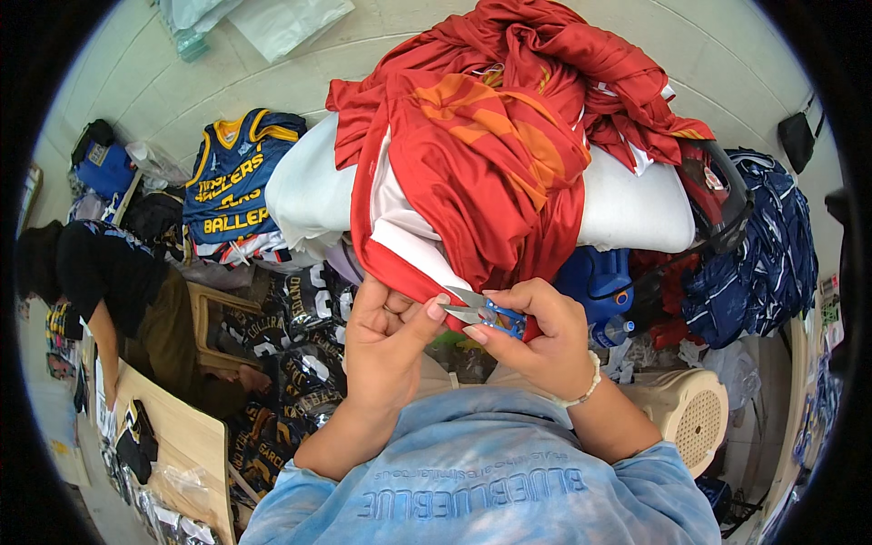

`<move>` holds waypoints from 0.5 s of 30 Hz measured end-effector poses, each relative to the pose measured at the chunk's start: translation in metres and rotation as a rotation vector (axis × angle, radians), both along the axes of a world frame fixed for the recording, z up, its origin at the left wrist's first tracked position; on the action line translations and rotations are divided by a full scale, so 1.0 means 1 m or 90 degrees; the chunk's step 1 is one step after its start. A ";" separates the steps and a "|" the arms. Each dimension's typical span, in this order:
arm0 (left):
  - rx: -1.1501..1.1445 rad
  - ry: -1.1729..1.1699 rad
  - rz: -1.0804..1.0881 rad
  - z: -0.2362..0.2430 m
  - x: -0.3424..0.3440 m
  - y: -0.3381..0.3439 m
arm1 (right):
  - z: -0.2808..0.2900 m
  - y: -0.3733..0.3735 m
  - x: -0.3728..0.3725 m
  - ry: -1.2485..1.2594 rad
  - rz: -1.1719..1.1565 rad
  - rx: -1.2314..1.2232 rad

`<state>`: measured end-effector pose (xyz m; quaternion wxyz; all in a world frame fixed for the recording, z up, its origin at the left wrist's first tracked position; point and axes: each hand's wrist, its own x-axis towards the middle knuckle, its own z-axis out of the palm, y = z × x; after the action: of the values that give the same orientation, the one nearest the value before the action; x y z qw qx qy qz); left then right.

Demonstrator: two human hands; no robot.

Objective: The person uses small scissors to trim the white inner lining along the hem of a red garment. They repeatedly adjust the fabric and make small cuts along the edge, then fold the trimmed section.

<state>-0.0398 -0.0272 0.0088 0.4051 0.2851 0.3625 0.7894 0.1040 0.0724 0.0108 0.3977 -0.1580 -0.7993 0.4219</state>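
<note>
The red cloth (454, 173) lies directly beyond both hands, heaped in loose folds, with its near edge drawn down to them. The left hand (391, 336) grips that edge, a red hem (395, 272) bordering a white panel (418, 254), pinching it between thumb and fingers. The right hand (536, 327) grasps small scissors (505, 318) by their blue handles, thumb and fingers closed around them. Their blades are parted and point toward the left hand, the tips close beside its thumb, so room leftward of the tips is tight; whether they touch the hem is unclear.

Beneath the cloth, ahead of the hands, is a white padded board (627, 204). Its rounded ends stick out on either side, giving bare surface to the left and right of the heap. Nearer than the hands is the person's blue shirt (454, 463), with a narrow gap between.

Beyond and right of the right hand are a blue jug (604, 272), a clear bottle (613, 331) and, farther out, a pile of navy garments (763, 245). A beige stool (677, 409) stands near the right forearm. Left of the left hand, dark garments (300, 372) lie low down; farther left a co-worker (109, 263) bends by a wooden table (186, 409).
</note>
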 end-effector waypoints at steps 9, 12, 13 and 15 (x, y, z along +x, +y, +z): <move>0.012 0.002 -0.018 -0.005 -0.002 -0.003 | 0.000 -0.001 -0.007 0.022 -0.014 0.031; -0.004 0.002 -0.015 -0.003 -0.001 -0.003 | -0.001 -0.002 -0.007 0.007 -0.033 0.041; -0.005 -0.005 -0.014 -0.002 0.000 -0.002 | -0.001 -0.001 -0.007 0.007 -0.041 0.058; -0.007 -0.017 -0.009 -0.001 0.002 -0.002 | -0.003 0.000 -0.005 0.004 -0.055 0.035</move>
<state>-0.0382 -0.0292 0.0080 0.4171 0.2752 0.3596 0.7880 0.0988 0.0724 0.0078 0.4223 -0.1799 -0.8017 0.3829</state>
